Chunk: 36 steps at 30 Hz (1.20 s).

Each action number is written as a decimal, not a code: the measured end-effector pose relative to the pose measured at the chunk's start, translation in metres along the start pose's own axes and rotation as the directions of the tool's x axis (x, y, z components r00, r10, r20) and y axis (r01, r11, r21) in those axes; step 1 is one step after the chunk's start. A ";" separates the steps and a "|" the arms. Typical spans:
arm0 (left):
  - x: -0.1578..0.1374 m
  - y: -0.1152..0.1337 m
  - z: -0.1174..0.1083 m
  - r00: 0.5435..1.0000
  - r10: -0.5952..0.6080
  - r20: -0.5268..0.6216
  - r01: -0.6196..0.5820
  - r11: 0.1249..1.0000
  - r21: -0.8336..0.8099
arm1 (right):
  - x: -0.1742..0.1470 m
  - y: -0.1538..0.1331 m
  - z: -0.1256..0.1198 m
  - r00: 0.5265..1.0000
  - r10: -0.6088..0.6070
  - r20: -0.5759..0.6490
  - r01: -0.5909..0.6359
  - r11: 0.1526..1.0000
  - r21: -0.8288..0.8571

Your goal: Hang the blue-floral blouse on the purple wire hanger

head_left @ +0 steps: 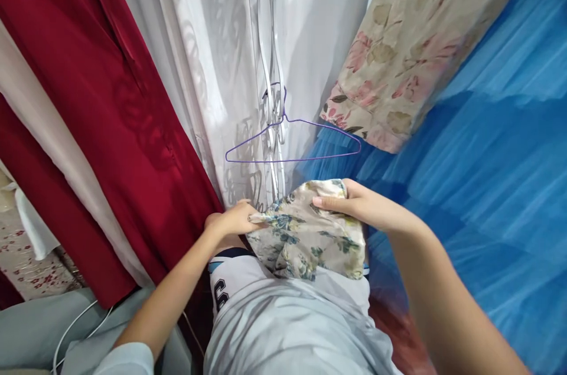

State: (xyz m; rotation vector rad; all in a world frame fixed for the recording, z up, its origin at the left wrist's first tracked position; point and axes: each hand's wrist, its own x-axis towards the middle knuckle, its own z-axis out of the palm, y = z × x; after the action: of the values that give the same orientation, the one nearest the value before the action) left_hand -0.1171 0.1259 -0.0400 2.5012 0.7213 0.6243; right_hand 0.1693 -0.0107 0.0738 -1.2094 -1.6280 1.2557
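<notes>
A cream cloth garment with a blue-green floral print is spread between my two hands, just above my lap. Its exact kind is hard to make out. My left hand pinches its left edge. On the upper right, my right hand grips it with the thumb on top and the fingers hidden behind the fabric. Beyond the garment, a thin purple clothes hanger with nothing on it hangs by its hook from a white metal stand.
Dark red cloth hangs on the left, with white fabric behind the stand. To the right are a beige rose-patterned cloth and a blue tulle skirt. A white cable lies over grey fabric at lower left.
</notes>
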 end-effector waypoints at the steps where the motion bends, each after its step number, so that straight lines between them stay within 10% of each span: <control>1: -0.004 -0.010 -0.013 0.999 0.018 -0.033 -0.015 0.996 0.083 | 0.000 -0.002 -0.008 1.000 -0.015 0.024 0.018 0.991 -0.129; 8: -0.020 -0.050 -0.114 0.965 -0.130 -0.228 0.204 0.918 0.341 | 0.072 0.015 -0.028 0.914 -0.369 -0.169 0.175 0.733 -0.658; 11: -0.007 -0.053 -0.145 0.938 -0.079 -0.338 0.213 0.899 0.382 | 0.113 0.033 -0.021 0.799 -0.520 -0.304 0.176 0.684 -0.708; 14: 0.013 -0.043 -0.161 0.905 0.048 -0.422 0.149 0.895 0.421 | 0.136 0.046 -0.015 0.790 -0.502 -0.352 0.090 0.663 -0.743; 24: 0.096 0.046 -0.119 0.797 0.214 -0.565 -0.031 0.949 0.315 | 0.110 0.043 0.002 0.817 -0.503 -0.282 0.135 0.642 -0.754; 28: 0.101 0.047 -0.110 0.701 0.211 -0.681 0.036 0.944 0.329 | 0.071 0.045 -0.035 0.800 -0.563 -0.206 0.314 0.686 -0.656; 34: 0.095 0.045 -0.109 0.689 0.235 -0.686 0.076 0.918 0.390 | 0.063 0.046 -0.109 0.651 -0.578 -0.492 0.109 0.712 -0.693; 36: 0.094 0.047 -0.110 0.703 0.240 -0.670 0.064 0.916 0.396 | 0.074 0.036 -0.125 0.671 -0.575 -0.468 0.067 0.676 -0.734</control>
State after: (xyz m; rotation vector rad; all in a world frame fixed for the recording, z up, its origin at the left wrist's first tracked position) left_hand -0.0872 0.1780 0.0999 2.6292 1.0798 1.6990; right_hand 0.2731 0.0967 0.0708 -1.4307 -1.6345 -0.1281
